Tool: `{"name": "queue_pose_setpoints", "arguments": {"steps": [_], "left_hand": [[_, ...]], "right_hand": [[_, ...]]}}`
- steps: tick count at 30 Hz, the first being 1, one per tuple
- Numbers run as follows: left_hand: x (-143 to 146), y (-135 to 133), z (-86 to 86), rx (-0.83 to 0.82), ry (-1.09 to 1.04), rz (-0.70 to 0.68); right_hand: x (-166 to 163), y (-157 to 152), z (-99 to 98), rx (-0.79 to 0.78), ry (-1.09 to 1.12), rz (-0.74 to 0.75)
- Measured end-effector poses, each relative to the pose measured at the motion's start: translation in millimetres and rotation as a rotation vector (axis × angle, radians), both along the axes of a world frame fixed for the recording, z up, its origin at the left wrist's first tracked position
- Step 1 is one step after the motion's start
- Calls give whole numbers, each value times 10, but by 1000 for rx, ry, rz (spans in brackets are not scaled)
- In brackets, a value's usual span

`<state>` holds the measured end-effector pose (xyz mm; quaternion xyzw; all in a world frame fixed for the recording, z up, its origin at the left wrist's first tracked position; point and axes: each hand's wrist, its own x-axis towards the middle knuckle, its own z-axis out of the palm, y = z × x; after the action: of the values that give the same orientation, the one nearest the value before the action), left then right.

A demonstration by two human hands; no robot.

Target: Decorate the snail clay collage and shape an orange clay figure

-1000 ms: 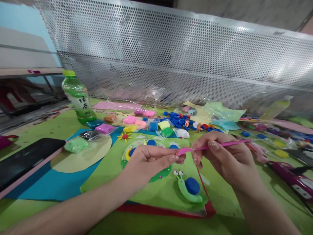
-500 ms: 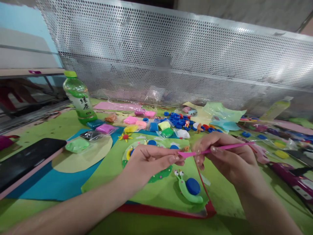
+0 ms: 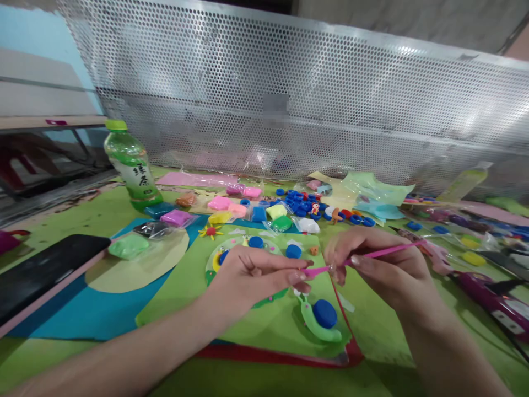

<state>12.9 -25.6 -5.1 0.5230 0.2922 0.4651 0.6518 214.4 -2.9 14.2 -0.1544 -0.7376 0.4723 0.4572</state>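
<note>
- Pink modelling tool (image 3: 394, 249) looks slim, smooth.
- Left hand (image 3: 258, 273) pinches its tip; right hand (image 3: 380, 270) grips its shaft.
- Curved green clay snail (image 3: 309, 322) carries a round blue cap (image 3: 325, 314).

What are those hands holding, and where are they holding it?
A pink modelling tool: the right hand grips its shaft around the middle, and the left hand pinches one end.
</note>
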Motion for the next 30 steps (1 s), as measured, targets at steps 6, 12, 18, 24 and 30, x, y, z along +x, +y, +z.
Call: {"name": "queue_pose_setpoints", "arguments": {"steps": [6, 12, 18, 24, 30], "left_hand": [[-5, -3, 7, 13, 27, 12], [-7, -8, 13, 13, 61, 26], [8, -9, 44, -17, 126, 44], [-1, -11, 14, -31, 168, 31], [4, -8, 26, -17, 150, -2]], "right_hand": [[8, -5, -3, 7, 4, 3], [7, -17, 3, 10, -43, 1], [4, -12, 18, 33, -53, 3], [7, -20, 17, 30, -64, 20], [13, -15, 19, -3, -58, 30]]}}
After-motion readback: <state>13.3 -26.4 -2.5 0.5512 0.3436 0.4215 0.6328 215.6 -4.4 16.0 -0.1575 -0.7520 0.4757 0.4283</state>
